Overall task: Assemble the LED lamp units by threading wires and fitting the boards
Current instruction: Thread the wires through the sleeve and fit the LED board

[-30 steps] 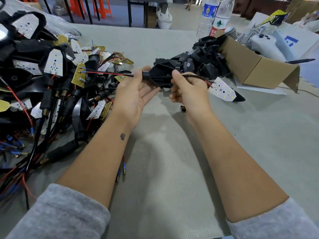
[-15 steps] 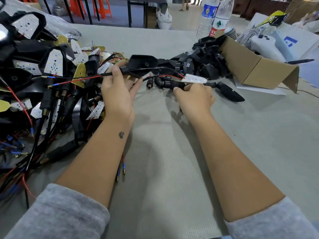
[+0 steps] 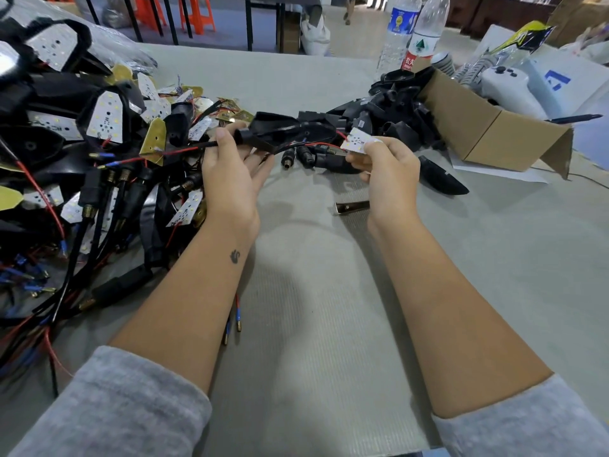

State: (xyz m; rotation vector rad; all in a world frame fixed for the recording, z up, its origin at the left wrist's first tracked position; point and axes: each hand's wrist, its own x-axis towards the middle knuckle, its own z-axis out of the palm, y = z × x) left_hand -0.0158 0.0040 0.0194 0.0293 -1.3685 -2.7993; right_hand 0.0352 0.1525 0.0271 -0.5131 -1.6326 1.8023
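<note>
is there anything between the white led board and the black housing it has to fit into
Nothing visible blocks it. The right hand pinches the white board just beside the open end of the black housing, which the left hand holds. Only the board's own red and black wires run across the gap between them.

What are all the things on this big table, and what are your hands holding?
LED board: one, white, pinched in the right hand.
Lamp housing: one, black, held up by the left hand.
Wires: red and black, running left from the housing.
Finished lamp pile: many, black with white and gold boards, left side.
Empty housings: many, black, heaped by the box.
Cardboard box: one, brown, right.
Water bottles: two, clear, far edge.
Metal clip: one, silvery, under the right wrist.
Table: grey.
Left hand: holds housing.
Right hand: pinches board.
</note>
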